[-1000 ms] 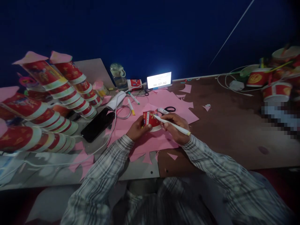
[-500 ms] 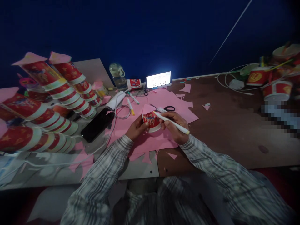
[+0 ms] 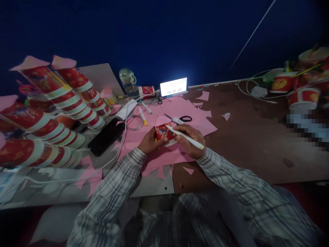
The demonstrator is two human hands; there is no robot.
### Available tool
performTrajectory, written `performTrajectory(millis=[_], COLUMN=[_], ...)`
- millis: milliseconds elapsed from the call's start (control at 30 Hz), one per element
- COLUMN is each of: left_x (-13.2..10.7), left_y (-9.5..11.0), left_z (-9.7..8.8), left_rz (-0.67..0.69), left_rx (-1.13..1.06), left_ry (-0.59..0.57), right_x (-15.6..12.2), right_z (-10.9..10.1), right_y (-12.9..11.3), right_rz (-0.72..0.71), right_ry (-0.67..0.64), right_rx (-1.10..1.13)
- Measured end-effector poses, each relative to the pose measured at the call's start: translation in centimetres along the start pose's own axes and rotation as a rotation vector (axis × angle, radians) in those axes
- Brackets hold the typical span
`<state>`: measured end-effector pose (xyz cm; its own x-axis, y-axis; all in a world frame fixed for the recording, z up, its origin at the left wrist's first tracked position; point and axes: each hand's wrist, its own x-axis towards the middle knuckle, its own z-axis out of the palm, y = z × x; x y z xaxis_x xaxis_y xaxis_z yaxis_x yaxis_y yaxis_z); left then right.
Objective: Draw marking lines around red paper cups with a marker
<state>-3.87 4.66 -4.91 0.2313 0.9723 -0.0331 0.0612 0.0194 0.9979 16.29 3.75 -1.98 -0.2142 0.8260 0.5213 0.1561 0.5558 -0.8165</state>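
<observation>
My left hand is closed around the left side of a red paper cup with a printed pattern. A pink paper piece shows at the cup's top. Between the fingers of my right hand is a white marker with a yellow end, its tip at the cup's front. Whether the tip touches the cup I cannot tell. Just beyond my right hand lie black-handled scissors on pink paper sheets.
Stacked red cups with pink tops stand at the left. A black phone lies near a white cable. At the back are a bottle and a lit timer screen. More cups are at the right.
The marker tip has shifted slightly left across the cup's front, with my right hand moving along. The cup has tilted a little in my left hand.
</observation>
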Motion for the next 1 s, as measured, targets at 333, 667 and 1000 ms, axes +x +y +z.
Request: performTrajectory(millis=[333,667,1000], left_x=[0.1,0.1,0.0], left_y=[0.0,-0.1,0.0], left_z=[-0.4,-0.5,-0.6], left_rz=[-0.026,-0.023,-0.03], left_rx=[0.001,-0.01,-0.074], left_ry=[-0.053,-0.064,-0.085], right_x=[0.1,0.2,0.2], right_z=[0.0,0.0,-0.6], right_y=[0.2,0.3,-0.7], right_rz=[0.002,-0.035,0.03], right_ry=[0.023,0.021,0.002], right_rx=[-0.007,-0.031,0.034])
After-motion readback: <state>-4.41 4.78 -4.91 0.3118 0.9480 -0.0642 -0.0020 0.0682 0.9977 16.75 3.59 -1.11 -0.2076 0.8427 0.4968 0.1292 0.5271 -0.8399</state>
